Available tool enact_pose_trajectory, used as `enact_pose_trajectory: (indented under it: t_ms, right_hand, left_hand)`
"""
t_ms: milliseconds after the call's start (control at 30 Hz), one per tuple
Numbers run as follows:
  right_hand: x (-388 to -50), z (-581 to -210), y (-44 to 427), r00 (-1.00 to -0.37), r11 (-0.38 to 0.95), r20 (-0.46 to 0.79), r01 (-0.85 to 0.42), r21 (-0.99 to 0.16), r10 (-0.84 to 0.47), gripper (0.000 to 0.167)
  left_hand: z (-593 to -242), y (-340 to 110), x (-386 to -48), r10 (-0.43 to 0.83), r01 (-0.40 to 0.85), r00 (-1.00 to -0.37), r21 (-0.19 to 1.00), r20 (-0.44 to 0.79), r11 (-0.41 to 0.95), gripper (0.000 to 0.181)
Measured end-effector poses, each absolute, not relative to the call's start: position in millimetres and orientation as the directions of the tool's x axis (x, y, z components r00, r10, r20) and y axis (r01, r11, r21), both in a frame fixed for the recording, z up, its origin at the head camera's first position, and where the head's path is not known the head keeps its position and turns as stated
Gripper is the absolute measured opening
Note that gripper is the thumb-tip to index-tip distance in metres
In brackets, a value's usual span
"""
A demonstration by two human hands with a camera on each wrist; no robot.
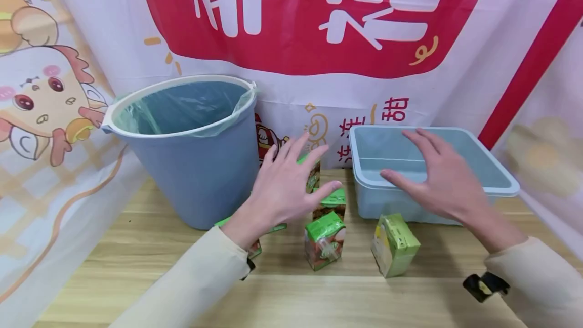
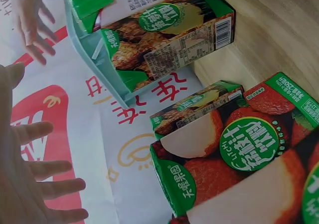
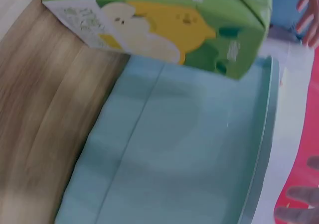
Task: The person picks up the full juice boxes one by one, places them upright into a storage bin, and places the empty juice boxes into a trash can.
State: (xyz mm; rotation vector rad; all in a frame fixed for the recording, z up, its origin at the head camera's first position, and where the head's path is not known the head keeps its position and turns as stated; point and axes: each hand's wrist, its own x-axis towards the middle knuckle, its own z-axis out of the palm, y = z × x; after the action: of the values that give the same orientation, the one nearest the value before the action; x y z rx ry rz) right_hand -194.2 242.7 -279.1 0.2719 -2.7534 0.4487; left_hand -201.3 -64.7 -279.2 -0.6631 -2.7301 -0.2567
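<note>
My left hand hovers with spread fingers above several green-topped juice cartons, holding nothing. One litchi juice carton stands in front of that hand; a brown-sided carton shows behind it. The left wrist view shows litchi pictures on a near carton. Over the light blue plastic tub hangs my right hand, fingers extended and thumb apart, also holding nothing. A yellow-green juice carton stands before the tub and fills the top of the right wrist view. My left forearm partly hides other cartons.
A grey-blue trash bin with a clear liner stands at the left. Behind everything hangs a red and white printed cloth. The things stand on a wood-grain tabletop. Black straps show at the cuffs.
</note>
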Motion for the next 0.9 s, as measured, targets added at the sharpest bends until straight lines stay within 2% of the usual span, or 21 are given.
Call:
enact_pose_trajectory:
  t_ms: [267,533,700,900]
  right_hand:
    - [-195,-284,292,-0.933,0.882,0.351,-0.231,-0.411,-0.080,0.094]
    - [-202,-310,354,-0.958,0.863,0.285,-0.111,-0.493,0.040,0.090]
    - [-202,-327,379,-0.956,0.853,0.286,-0.092,-0.513,0.069,0.084]
    - [-201,-338,388,-0.953,0.842,0.280,-0.060,-0.536,0.111,0.082]
  left_hand:
    - [-278,-90,-185,0.366,0.534,-0.804,0.300,0.468,0.791,0.061]
    - [-294,-132,-166,0.223,0.548,-0.805,0.545,0.550,0.634,0.041]
    - [-312,-154,-154,0.119,0.448,-0.870,0.668,0.478,0.594,0.038]
    - [-333,-176,-141,0.018,0.295,-0.939,0.783,0.342,0.547,0.040]
